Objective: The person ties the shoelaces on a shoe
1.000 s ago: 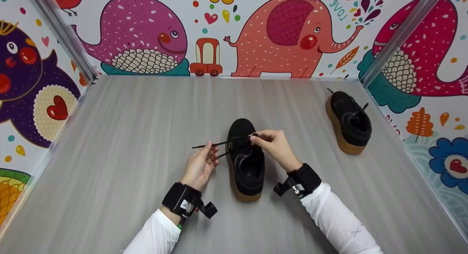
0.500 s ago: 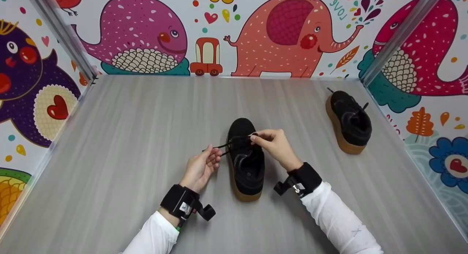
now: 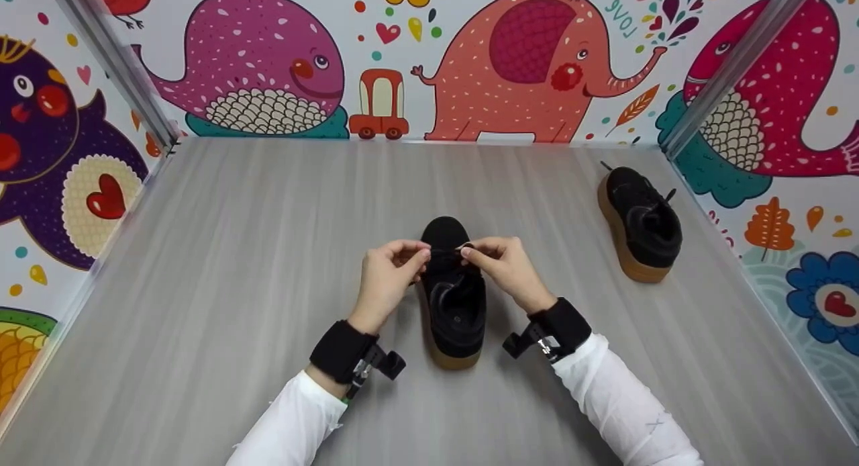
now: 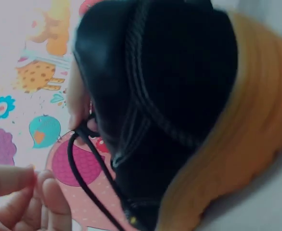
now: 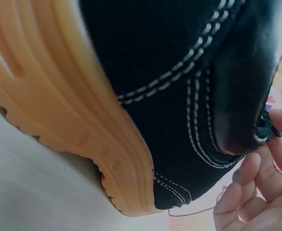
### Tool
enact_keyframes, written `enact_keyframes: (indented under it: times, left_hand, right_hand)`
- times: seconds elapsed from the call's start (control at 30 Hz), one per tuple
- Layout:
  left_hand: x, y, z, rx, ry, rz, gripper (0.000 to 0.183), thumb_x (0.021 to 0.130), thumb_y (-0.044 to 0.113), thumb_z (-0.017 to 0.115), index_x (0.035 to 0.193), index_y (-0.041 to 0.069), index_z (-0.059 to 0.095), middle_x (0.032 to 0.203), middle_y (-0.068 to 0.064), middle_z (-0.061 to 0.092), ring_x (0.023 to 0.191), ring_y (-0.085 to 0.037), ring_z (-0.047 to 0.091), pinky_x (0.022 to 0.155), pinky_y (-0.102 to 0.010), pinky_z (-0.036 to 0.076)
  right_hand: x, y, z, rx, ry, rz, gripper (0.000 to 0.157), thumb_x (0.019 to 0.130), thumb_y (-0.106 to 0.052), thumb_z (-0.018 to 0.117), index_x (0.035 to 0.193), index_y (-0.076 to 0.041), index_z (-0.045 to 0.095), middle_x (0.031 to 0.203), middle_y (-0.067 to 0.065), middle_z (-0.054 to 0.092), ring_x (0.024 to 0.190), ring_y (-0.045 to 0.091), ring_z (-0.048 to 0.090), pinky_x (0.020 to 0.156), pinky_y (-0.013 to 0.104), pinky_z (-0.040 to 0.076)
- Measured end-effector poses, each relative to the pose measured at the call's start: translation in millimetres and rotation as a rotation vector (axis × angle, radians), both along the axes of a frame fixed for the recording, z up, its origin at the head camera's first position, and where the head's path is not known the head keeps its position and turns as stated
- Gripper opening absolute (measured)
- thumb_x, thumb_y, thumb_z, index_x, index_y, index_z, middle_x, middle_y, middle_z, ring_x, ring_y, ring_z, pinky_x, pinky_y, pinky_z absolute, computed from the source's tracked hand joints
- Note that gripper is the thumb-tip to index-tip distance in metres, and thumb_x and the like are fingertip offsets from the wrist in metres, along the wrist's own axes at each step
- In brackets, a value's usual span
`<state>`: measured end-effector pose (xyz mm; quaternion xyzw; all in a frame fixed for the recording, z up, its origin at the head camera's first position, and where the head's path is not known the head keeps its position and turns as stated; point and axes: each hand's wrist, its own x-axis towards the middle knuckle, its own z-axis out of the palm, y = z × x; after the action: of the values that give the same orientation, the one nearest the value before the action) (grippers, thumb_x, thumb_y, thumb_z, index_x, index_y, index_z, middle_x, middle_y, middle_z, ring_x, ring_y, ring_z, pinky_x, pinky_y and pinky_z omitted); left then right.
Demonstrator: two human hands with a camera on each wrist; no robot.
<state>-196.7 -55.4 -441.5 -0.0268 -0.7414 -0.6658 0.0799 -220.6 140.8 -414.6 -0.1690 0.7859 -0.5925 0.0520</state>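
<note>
A black shoe (image 3: 456, 318) with a tan gum sole stands on the floor, toe pointing away. Over its left side, my left hand (image 3: 392, 278) brings thumb and forefinger together at the black shoelace. In the left wrist view the left hand (image 4: 30, 199) is at the lower left, beside a hanging shoelace (image 4: 85, 185). My right hand (image 3: 507, 271) pinches the lace at the shoe's right side, level with the left fingertips. The right wrist view has the right hand (image 5: 256, 187) at the tongue, fingertips on the dark lace; white stitching runs along the shoe's side.
A second black shoe (image 3: 644, 224) with the same tan sole sits to the right, near the right wall, its lace ends sticking out. The grey wood-patterned floor (image 3: 268, 217) is bounded by walls with cartoon animals (image 3: 262, 63).
My left hand has moved up and right from beside the shoe to its lacing. The lace stretched out to the left no longer shows there. The right hand has stayed in place.
</note>
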Motion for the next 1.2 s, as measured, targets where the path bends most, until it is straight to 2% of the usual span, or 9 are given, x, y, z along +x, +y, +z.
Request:
enact_keyframes:
  times: [0.13,0.2,0.37,0.53,0.67,0.9,1.07,1.2]
  left_hand:
    - [-5.7,5.1,-0.1,-0.255,0.186,0.028,0.01,0.084,0.01,0.071,0.092,0.005,0.074,0.083,-0.007,0.07,0.068,-0.015,0.063,0.059,-0.02,0.05]
    - [-7.7,7.6,-0.8,-0.338,0.252,0.026,0.011,0.084,0.01,0.071,0.093,0.005,0.074,0.087,-0.005,0.07,0.072,-0.012,0.063,0.063,-0.021,0.051]
    - [-10.2,13.3,-2.5,-0.462,0.378,-0.005,0.014,0.081,0.009,0.073,0.094,0.003,0.073,0.088,-0.006,0.069,0.076,-0.013,0.064,0.066,-0.022,0.052]
    - [-11.1,17.5,-3.5,-0.578,0.474,0.01,0.014,0.081,0.01,0.073,0.093,0.003,0.073,0.086,-0.005,0.067,0.079,-0.016,0.065,0.068,-0.023,0.053]
    - [-11.8,19.6,-5.0,-0.608,0.488,0.012,0.012,0.081,0.01,0.073,0.091,0.004,0.073,0.085,-0.005,0.065,0.078,-0.016,0.064,0.068,-0.024,0.053]
    - [-12.8,21.3,-4.0,-0.599,0.504,0.027,0.008,0.083,0.009,0.072,0.089,0.005,0.073,0.084,-0.004,0.065,0.078,-0.014,0.065,0.069,-0.022,0.053]
    - [-13.2,22.9,0.5,-0.543,0.514,0.028,0.007,0.083,0.01,0.072,0.088,0.006,0.074,0.083,-0.002,0.066,0.076,-0.013,0.064,0.067,-0.02,0.053]
    - [-14.1,24.3,3.2,-0.47,0.488,0.016,0.007,0.082,0.01,0.073,0.087,0.005,0.074,0.082,-0.002,0.067,0.074,-0.012,0.064,0.065,-0.02,0.052]
  right_hand:
    - [-0.6,0.3,-0.2,0.003,0.004,0.004,0.018,0.09,-0.006,0.062,0.098,0.009,0.07,0.083,0.021,0.069,0.072,0.015,0.062,0.066,0.021,0.048]
    - [-0.8,0.3,-0.4,0.002,0.005,0.002,0.018,0.09,-0.005,0.062,0.097,0.009,0.07,0.082,0.021,0.069,0.072,0.014,0.062,0.066,0.021,0.048]
    - [-0.8,-0.3,-0.6,0.002,-0.003,-0.007,0.018,0.09,-0.005,0.063,0.096,0.01,0.069,0.082,0.02,0.069,0.074,0.013,0.063,0.068,0.02,0.049]
    - [-0.3,-0.6,0.1,-0.004,-0.012,-0.011,0.018,0.089,-0.005,0.063,0.095,0.011,0.069,0.084,0.02,0.069,0.075,0.013,0.063,0.07,0.02,0.05]
    - [-0.1,-0.5,0.2,-0.018,-0.019,-0.012,0.017,0.089,-0.004,0.063,0.094,0.011,0.069,0.084,0.019,0.069,0.075,0.013,0.063,0.069,0.02,0.049]
    - [0.0,-0.2,-0.9,-0.043,-0.024,-0.005,0.018,0.089,-0.003,0.063,0.096,0.013,0.068,0.084,0.019,0.07,0.075,0.011,0.064,0.071,0.021,0.051]
    - [-0.1,0.1,-0.9,-0.048,-0.027,-0.008,0.019,0.09,-0.004,0.063,0.096,0.013,0.068,0.085,0.019,0.07,0.076,0.011,0.065,0.071,0.02,0.051]
    - [-0.1,0.1,-0.8,-0.05,-0.039,-0.013,0.019,0.09,-0.005,0.063,0.095,0.012,0.069,0.085,0.018,0.07,0.078,0.011,0.065,0.073,0.02,0.051]
